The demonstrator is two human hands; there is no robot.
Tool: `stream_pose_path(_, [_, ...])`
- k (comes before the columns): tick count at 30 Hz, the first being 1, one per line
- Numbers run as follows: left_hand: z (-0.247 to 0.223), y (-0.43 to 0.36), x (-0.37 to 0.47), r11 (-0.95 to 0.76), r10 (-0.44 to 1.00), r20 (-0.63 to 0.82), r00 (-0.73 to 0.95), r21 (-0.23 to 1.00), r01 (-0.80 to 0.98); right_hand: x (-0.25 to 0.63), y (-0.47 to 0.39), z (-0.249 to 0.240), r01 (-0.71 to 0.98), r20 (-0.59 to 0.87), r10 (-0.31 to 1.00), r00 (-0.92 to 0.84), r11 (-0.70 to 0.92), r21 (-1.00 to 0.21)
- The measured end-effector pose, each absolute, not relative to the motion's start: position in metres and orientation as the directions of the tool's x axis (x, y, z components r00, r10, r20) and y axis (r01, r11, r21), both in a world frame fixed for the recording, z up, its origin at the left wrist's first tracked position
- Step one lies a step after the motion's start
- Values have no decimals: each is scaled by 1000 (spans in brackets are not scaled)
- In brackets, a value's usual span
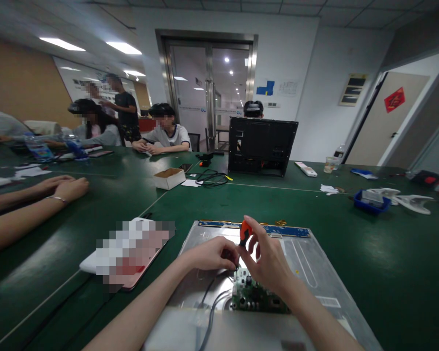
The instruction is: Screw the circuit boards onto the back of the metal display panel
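Note:
My right hand (269, 253) is closed on the orange and black handle of a screwdriver (245, 232), held upright. Its lower end points down at the upper left corner of a green circuit board (252, 295). Close beside it, my left hand (215, 253) has its thumb and fingers pinched together near that corner; whatever they hold is hidden. The board lies on a silver metal display panel (325, 273), which has a blue circuit strip (289, 230) along its far edge. Grey cables (211, 312) run from near the board toward me.
A phone in a pink case (142, 270) lies left of the panel, and another person's forearms (40, 204) rest further left. Beyond are a small cardboard box (169, 179), a black cable (214, 178), a black monitor housing (262, 146) and a blue tray (371, 204).

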State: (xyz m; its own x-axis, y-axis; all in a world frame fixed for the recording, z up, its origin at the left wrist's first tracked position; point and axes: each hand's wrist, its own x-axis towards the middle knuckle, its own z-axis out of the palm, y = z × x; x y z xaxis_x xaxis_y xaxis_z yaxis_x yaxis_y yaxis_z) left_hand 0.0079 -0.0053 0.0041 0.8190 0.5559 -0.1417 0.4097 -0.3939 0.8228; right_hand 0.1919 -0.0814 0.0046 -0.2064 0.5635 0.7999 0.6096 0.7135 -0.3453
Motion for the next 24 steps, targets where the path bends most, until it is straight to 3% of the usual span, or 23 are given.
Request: stream_pose_path(24, [0,-5,7,-392,566,-126,815,828,400,190,-85,6,594,788,575,-219,720,-361])
